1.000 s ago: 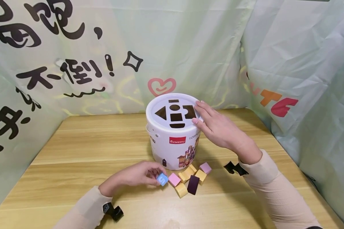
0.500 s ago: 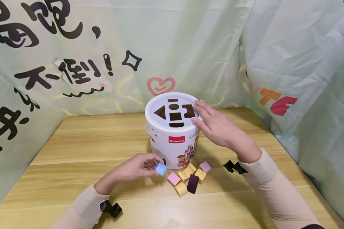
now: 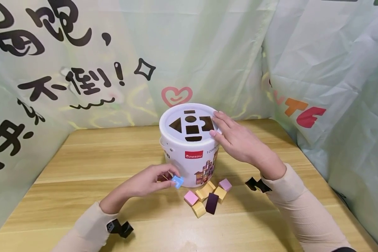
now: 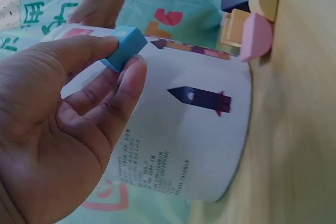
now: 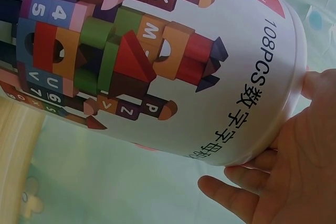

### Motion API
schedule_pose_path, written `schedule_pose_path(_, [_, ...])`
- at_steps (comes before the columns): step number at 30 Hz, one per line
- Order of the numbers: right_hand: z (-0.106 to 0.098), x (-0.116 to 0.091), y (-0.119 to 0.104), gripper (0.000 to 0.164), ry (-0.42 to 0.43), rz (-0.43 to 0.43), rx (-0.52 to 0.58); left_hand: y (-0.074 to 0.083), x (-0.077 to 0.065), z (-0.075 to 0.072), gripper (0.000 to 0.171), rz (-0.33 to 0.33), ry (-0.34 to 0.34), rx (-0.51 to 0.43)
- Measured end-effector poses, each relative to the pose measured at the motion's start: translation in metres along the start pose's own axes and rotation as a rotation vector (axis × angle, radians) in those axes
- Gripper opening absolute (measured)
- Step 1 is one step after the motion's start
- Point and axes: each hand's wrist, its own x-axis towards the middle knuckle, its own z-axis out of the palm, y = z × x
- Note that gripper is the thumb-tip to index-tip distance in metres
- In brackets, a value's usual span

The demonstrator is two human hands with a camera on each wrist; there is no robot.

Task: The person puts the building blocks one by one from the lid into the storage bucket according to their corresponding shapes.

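My left hand [image 3: 152,180] pinches a small blue letter block [image 4: 126,48] between thumb and fingertips, raised off the table in front of the bucket's lower left side. The white bucket [image 3: 179,164] stands upright, its lid [image 3: 165,122] pierced by a triangle, a circle, a square and other cut-outs. My right hand [image 3: 244,141] rests on the lid's right rim with fingers extended; the right wrist view shows these fingers [image 5: 231,198] against the bucket's upper edge. Before the bucket lie a pink block [image 3: 191,198], a dark block [image 3: 212,203] and a yellow curved block [image 3: 198,209].
Beside them are a yellow notched block [image 3: 205,190], another yellow block [image 3: 220,193] and a mauve block [image 3: 225,184]. The wooden table [image 3: 97,154] meets a printed cloth backdrop [image 3: 223,52] behind and at both sides.
My left hand has lifted the blue block from beside the pink one, moving it up and slightly left, and its visible face has turned. The right hand stays on the lid.
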Motion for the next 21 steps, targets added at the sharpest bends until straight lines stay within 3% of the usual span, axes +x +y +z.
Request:
schedule_pose_path(8, [0.000, 0.000, -0.001, 0.069, -0.001, 0.000, -0.004, 0.020, 0.002, -0.007, 0.021, -0.013, 0.005, 0.019])
schedule_pose_path(17, [0.001, -0.001, -0.001, 0.068, 0.014, -0.007, 0.000, 0.048, 0.010, -0.030, 0.022, 0.109, 0.022, 0.153])
schedule_pose_path(21, [0.001, -0.001, 0.000, 0.068, 0.011, -0.006, -0.002, 0.062, 0.015, -0.042, 0.023, 0.123, 0.039, 0.193])
